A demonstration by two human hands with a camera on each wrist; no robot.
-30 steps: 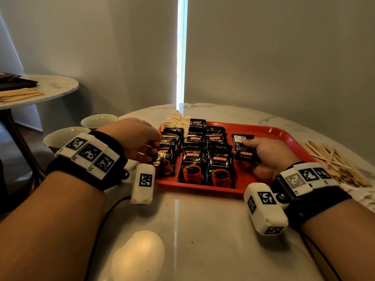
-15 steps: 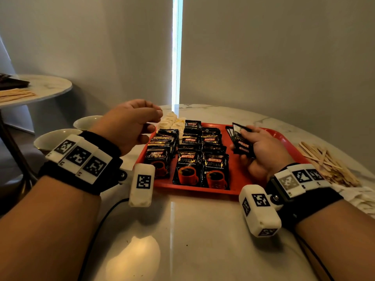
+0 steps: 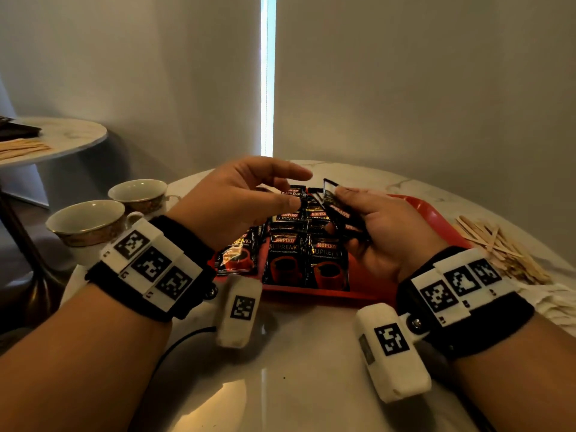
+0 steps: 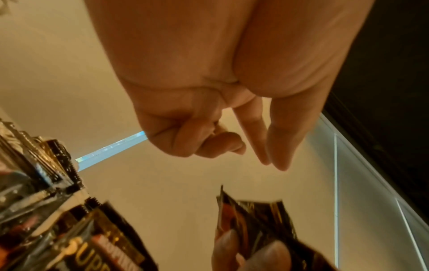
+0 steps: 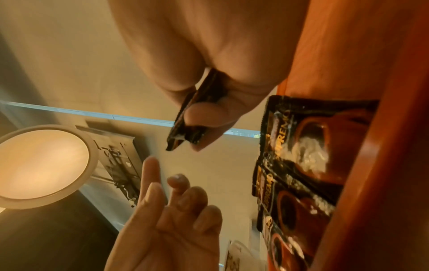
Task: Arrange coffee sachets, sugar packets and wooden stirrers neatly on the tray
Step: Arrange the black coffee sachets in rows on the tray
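A red tray (image 3: 436,210) on the marble table holds rows of black coffee sachets (image 3: 285,260). My right hand (image 3: 383,226) is raised over the tray and grips a small stack of coffee sachets (image 3: 339,207) between thumb and fingers; the right wrist view shows the stack (image 5: 185,128) edge-on. My left hand (image 3: 246,194) hovers just left of that stack, fingers loosely spread and empty, thumb and forefinger pointing toward it. A heap of wooden stirrers (image 3: 498,247) lies on the table right of the tray. White packets (image 3: 558,300) lie at the right edge.
Two cups (image 3: 87,222) stand left of the tray. A second round table (image 3: 62,138) at the far left carries more stirrers. The wall is close behind the table. Bare marble (image 3: 280,369) lies between me and the tray.
My right hand lifted the sachet stack off the tray and tilted it up. My left hand left the left sachet row, rose and moved right toward the stack, opening its fingers.
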